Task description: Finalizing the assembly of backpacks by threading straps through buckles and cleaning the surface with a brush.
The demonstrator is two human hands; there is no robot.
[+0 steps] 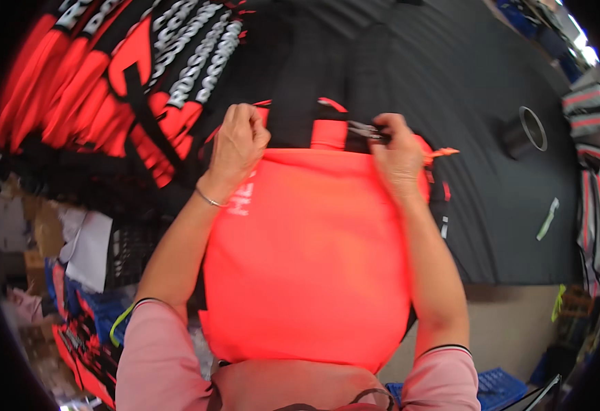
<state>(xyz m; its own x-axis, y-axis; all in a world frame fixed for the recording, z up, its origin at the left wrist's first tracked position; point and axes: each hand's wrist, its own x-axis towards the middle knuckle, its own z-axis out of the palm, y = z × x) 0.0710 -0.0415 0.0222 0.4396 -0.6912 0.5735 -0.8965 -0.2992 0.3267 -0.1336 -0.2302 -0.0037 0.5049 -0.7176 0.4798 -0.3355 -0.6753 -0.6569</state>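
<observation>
A bright red-orange backpack point(313, 253) lies over the near edge of the black-covered table and hangs toward my body. Along its far edge are black straps and a short red-orange tab point(329, 134). My left hand point(237, 140) is closed in a pinch at the backpack's far left corner, fingertips on the red and black fabric. At the far right corner, my right hand point(397, 152) is closed around small metal thread snips point(366, 130), their blades pointing left toward the tab. Motion smears the fingers a little. An orange cord end point(445, 152) sticks out beside my right wrist.
Red and black pieces with white lettering point(101, 82) are piled at the far left. On the black tabletop point(444, 75) stand a dark cylinder point(523, 134) and a pale green strip point(548, 219). Striped fabric point(593, 178) hangs at the right. Blue crates point(495, 389) sit below.
</observation>
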